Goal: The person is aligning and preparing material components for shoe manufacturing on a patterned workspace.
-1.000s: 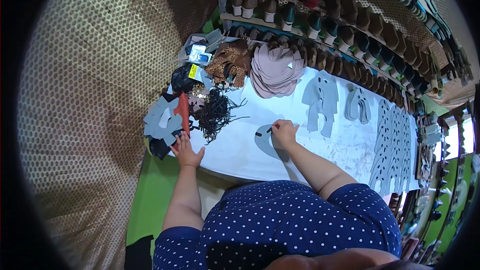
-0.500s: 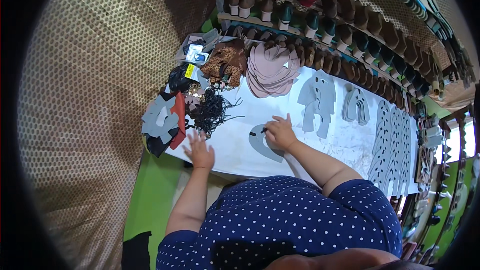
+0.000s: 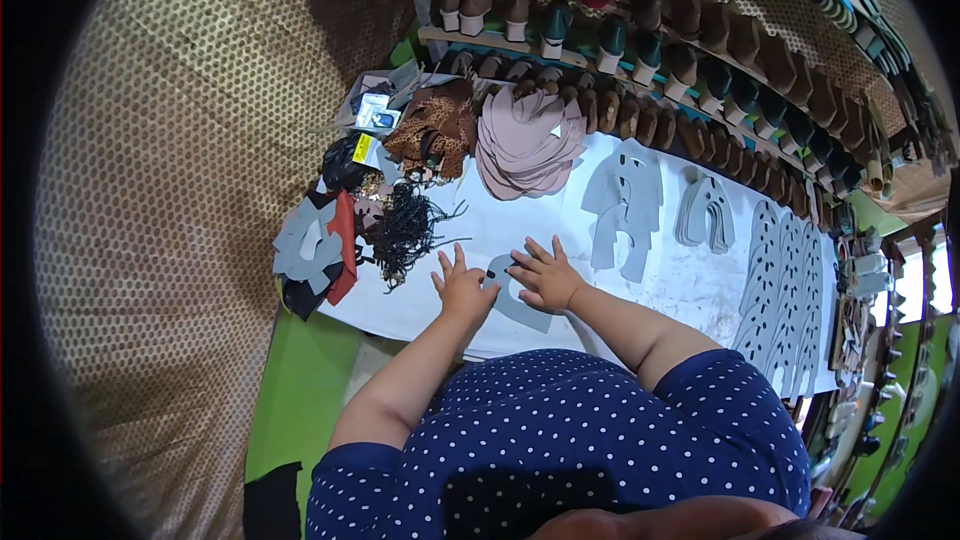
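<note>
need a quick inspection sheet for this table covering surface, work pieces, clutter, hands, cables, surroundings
surface: white table, dark smudges toward the right
work pieces: grey curved piece with a black mark, lying between the hands
clutter: at left, black stringy tangle, red piece and grey scraps; behind, leopard-print cloth
hands: left hand and right hand open, fingers spread, at the curved piece; actual contact unclear
cables: nothing seen
surroundings: patterned curtain at left; shoes on shelves behind
</note>
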`<state>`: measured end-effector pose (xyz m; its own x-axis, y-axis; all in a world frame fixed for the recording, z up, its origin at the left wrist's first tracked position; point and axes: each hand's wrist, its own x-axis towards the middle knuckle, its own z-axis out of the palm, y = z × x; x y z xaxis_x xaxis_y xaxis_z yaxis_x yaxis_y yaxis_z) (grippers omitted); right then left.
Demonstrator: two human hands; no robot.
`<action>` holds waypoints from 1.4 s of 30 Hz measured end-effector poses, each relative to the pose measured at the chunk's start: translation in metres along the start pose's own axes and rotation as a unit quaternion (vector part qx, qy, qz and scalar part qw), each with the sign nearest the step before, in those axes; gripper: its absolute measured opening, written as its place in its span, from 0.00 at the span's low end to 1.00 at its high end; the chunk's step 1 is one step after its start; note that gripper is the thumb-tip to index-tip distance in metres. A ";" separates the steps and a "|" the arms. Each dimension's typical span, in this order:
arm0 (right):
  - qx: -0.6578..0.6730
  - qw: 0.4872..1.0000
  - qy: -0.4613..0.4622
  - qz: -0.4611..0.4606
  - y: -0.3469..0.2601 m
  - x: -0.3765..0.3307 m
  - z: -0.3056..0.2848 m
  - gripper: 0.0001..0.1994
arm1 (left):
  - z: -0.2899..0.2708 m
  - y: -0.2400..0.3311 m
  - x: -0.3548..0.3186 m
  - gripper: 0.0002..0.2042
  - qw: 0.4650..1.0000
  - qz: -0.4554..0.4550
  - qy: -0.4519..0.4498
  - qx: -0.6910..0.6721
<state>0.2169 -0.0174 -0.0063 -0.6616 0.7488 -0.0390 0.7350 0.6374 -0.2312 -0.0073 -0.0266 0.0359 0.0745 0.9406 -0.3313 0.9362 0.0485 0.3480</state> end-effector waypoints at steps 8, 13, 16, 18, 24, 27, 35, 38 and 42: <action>-0.012 1.000 -0.024 -0.003 -0.001 0.001 -0.005 0.30 | 0.016 0.013 0.023 0.12 0.996 -0.052 0.003 -0.066; -0.029 0.999 -0.022 -0.036 0.003 0.003 -0.002 0.32 | 0.013 0.021 0.038 0.14 0.997 -0.029 -0.019 -0.066; -0.015 0.999 -0.015 -0.032 0.003 0.005 -0.003 0.32 | 0.008 0.023 0.034 0.15 0.998 -0.017 -0.018 -0.055; -0.006 1.000 -0.003 -0.022 0.002 0.001 -0.005 0.32 | 0.005 0.023 0.028 0.15 0.998 -0.023 -0.019 -0.055; 0.006 0.999 -0.031 -0.002 0.003 0.002 -0.009 0.30 | 0.022 0.001 0.005 0.20 0.990 0.077 0.054 -0.109; 0.059 0.997 0.053 0.000 0.021 -0.001 0.015 0.30 | 0.019 0.005 0.004 0.20 0.990 0.093 0.046 -0.096; 0.113 0.983 0.139 0.028 0.018 0.000 0.011 0.29 | 0.016 0.000 0.006 0.16 0.991 0.118 0.053 -0.029; 0.125 0.978 0.164 0.037 0.024 -0.001 0.019 0.25 | 0.017 -0.001 0.008 0.13 0.982 0.165 0.087 -0.023; 0.136 0.975 0.172 0.034 0.024 0.001 0.023 0.17 | 0.014 0.001 0.011 0.12 0.983 0.167 0.076 -0.029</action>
<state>0.2305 -0.0056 -0.0345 -0.4902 0.8338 0.2537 0.6780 0.5478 -0.4902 -0.0005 -0.0213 0.0203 0.3184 0.9463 -0.0565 0.8463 -0.2569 0.4666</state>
